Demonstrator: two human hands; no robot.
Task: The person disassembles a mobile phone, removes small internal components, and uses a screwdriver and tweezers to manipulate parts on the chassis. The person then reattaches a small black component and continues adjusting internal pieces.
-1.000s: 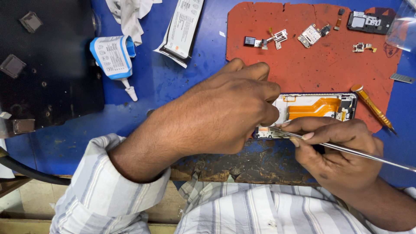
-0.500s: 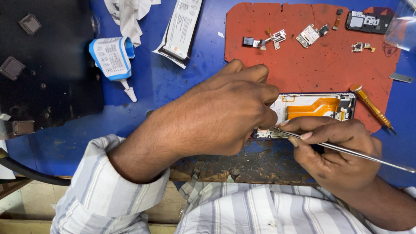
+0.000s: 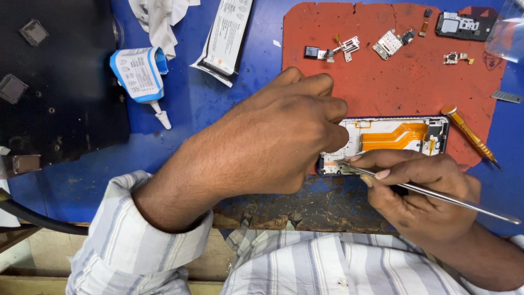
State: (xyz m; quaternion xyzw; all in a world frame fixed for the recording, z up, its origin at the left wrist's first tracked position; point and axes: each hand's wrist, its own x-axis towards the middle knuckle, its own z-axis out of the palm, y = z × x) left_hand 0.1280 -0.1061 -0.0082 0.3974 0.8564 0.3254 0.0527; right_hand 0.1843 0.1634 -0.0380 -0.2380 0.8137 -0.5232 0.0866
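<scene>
Phone [image 3: 398, 136] beside perhaps-foil white packet [image 3: 226, 35]

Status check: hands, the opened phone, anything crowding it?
Left hand pressed on opened phone. Right hand grips metal pry tool, tip at phone's lower edge. Orange screwdriver lies beside it.

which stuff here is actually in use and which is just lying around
In use:
left hand steadying the opened phone
right hand holding the metal tool, tip at the phone's left end

Lying about:
orange screwdriver
glue tube
small parts on the red mat
cloth
</scene>
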